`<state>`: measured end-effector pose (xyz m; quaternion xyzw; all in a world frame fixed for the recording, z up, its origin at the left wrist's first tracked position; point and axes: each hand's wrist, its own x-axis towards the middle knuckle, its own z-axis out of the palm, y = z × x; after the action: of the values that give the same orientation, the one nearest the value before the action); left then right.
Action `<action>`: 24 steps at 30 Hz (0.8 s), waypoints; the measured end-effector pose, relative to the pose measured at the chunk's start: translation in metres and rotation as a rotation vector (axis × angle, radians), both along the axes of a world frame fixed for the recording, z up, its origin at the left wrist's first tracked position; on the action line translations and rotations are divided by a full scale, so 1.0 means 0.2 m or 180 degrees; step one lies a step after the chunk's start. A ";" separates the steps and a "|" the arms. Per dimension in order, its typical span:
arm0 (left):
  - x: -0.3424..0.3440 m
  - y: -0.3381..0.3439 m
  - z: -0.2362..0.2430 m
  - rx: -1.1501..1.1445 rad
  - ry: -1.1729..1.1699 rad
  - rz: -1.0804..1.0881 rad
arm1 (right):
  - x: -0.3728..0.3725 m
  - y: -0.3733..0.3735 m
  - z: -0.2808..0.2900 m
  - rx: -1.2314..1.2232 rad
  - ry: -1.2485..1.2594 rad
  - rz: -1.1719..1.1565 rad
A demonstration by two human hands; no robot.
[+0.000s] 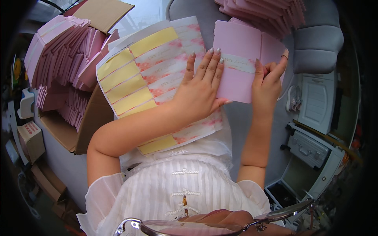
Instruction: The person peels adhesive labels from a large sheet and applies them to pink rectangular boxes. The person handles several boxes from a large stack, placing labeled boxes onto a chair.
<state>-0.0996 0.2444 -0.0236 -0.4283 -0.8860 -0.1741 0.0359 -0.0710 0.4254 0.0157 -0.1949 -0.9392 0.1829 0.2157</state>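
A flat pink folded carton (pixel 236 51) lies in front of me with a white and pink label strip (pixel 240 63) across its middle. My left hand (pixel 201 88) lies flat, fingers spread, pressing the left end of the strip and the carton's left edge. My right hand (pixel 267 84) grips the carton's right side, thumb on the strip's right end. Under my left hand rests a sticker sheet (pixel 153 74), with yellow backing where labels have been peeled off and several pink and white labels still on it.
A cardboard box (pixel 90 118) at the left holds several stacked pink cartons (pixel 59 51). More pink cartons (pixel 267 11) are piled at the top on a grey seat (pixel 319 39). White crates and a case (pixel 311 147) stand at the right.
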 end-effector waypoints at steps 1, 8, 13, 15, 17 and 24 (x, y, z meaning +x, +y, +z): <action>0.00 0.01 -0.01 0.0110 -0.0084 -0.0030 | 0.00 0.02 -0.03 0.0007 0.0103 0.0107; -0.03 0.20 -0.03 0.0754 -0.0018 -0.0533 | 0.03 -0.02 -0.03 -0.0267 0.0173 0.0126; 0.01 0.13 0.01 0.0793 -0.0313 -0.1020 | 0.03 0.03 -0.06 -0.0354 0.0282 0.0225; 0.04 0.02 0.02 0.0937 -0.0604 -0.1241 | 0.04 0.03 -0.07 -0.0246 0.0291 0.0167; 0.05 -0.19 0.08 0.1102 -0.0892 -0.1170 | 0.05 0.00 -0.05 -0.0171 0.0365 0.0077; 0.00 -0.85 -0.04 0.2417 -0.0585 0.2837 | 0.08 -0.44 0.06 -0.0819 0.0520 0.1528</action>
<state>-0.0996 0.0741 -0.0313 0.0448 -0.8556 -0.4835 0.1795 -0.0558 0.3373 0.0273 0.0226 -0.9070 0.3615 0.2146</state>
